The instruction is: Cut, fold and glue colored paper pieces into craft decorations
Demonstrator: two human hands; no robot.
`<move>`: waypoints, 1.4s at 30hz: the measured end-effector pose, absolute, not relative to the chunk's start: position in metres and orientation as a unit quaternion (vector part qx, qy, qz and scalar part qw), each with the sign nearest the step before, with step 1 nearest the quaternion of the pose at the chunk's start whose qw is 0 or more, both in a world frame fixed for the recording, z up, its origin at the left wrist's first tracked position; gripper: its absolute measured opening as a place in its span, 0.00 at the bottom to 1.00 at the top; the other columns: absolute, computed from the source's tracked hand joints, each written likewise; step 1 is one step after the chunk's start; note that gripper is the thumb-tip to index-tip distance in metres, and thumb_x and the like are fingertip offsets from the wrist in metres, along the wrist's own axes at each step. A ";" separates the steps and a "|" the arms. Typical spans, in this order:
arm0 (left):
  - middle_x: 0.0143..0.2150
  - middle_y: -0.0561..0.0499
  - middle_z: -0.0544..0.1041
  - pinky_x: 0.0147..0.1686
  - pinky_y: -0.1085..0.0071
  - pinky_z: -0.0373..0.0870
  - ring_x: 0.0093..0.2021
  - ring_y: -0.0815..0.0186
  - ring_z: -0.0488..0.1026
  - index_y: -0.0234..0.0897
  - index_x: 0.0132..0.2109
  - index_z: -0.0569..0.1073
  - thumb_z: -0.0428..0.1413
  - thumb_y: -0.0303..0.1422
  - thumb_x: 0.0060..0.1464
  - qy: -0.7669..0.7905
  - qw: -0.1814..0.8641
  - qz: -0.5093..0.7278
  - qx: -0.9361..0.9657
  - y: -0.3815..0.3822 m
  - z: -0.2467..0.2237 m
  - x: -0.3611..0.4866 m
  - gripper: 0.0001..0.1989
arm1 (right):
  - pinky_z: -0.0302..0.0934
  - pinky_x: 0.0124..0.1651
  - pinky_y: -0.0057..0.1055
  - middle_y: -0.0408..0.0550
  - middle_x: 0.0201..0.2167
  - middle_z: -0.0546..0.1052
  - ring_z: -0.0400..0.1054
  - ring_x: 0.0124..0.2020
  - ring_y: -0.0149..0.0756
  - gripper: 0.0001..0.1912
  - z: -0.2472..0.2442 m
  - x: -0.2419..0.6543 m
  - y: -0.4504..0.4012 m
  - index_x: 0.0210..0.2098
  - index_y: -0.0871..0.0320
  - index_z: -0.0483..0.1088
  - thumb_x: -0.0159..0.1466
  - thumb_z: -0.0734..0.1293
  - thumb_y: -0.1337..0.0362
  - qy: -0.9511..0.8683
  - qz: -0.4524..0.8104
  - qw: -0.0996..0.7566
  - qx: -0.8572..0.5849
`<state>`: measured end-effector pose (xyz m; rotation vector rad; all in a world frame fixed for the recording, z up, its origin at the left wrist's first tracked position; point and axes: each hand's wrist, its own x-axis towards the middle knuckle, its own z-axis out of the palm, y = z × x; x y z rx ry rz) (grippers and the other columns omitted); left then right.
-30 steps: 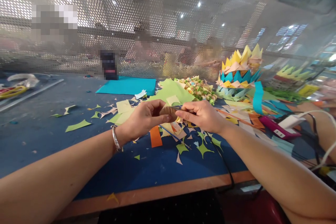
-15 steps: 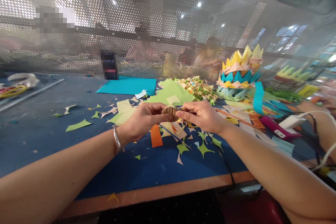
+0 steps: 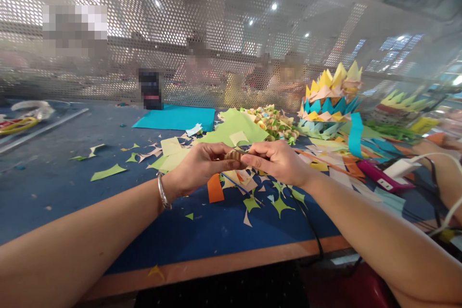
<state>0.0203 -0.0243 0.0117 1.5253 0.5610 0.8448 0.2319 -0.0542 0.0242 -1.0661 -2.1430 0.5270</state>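
Between my two hands is a small brown ridged piece (image 3: 234,155), partly covered by fingers. My left hand (image 3: 198,166) pinches its left side, a silver bangle on the wrist. My right hand (image 3: 279,161) has its thumb and fingers closed on the right side. Beneath and in front of the hands lie green and pale paper scraps (image 3: 280,204), an orange paper rectangle (image 3: 215,187) and a thin blue stick (image 3: 240,186). Just behind them is a large light green sheet (image 3: 234,125).
A blue sheet (image 3: 176,118) lies behind, near a blurred dark object (image 3: 150,91). Layered paper crowns (image 3: 330,106) and folded pieces (image 3: 276,122) stand behind right. A magenta power strip (image 3: 382,175) with cables is at right, beside another person's arm (image 3: 438,168).
The brown piece has tilted between my fingers and shows less of its face. My hands have shifted only slightly. The other person's hand at right has moved a little.
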 end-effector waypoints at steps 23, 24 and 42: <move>0.33 0.51 0.79 0.44 0.67 0.73 0.36 0.67 0.77 0.34 0.34 0.81 0.62 0.27 0.50 0.221 0.589 0.369 0.684 -0.021 0.014 0.017 0.03 | 0.46 0.22 0.27 0.39 0.19 0.60 0.51 0.21 0.25 0.22 0.026 0.234 -0.054 0.23 0.59 0.66 0.67 0.65 0.50 -0.827 0.171 0.344 -0.409; 0.33 0.51 0.79 0.43 0.68 0.73 0.36 0.67 0.76 0.34 0.35 0.81 0.62 0.27 0.51 0.217 0.587 0.369 0.687 -0.020 0.014 0.016 0.04 | 0.46 0.22 0.27 0.39 0.19 0.60 0.52 0.21 0.25 0.22 0.026 0.234 -0.054 0.23 0.59 0.66 0.67 0.65 0.50 -0.828 0.172 0.342 -0.411; 0.30 0.51 0.75 0.41 0.67 0.71 0.33 0.67 0.73 0.33 0.31 0.78 0.61 0.28 0.51 0.205 0.570 0.359 0.711 -0.019 0.015 0.015 0.03 | 0.44 0.22 0.28 0.36 0.18 0.57 0.49 0.20 0.25 0.24 0.024 0.234 -0.053 0.22 0.58 0.64 0.66 0.65 0.47 -0.834 0.176 0.332 -0.404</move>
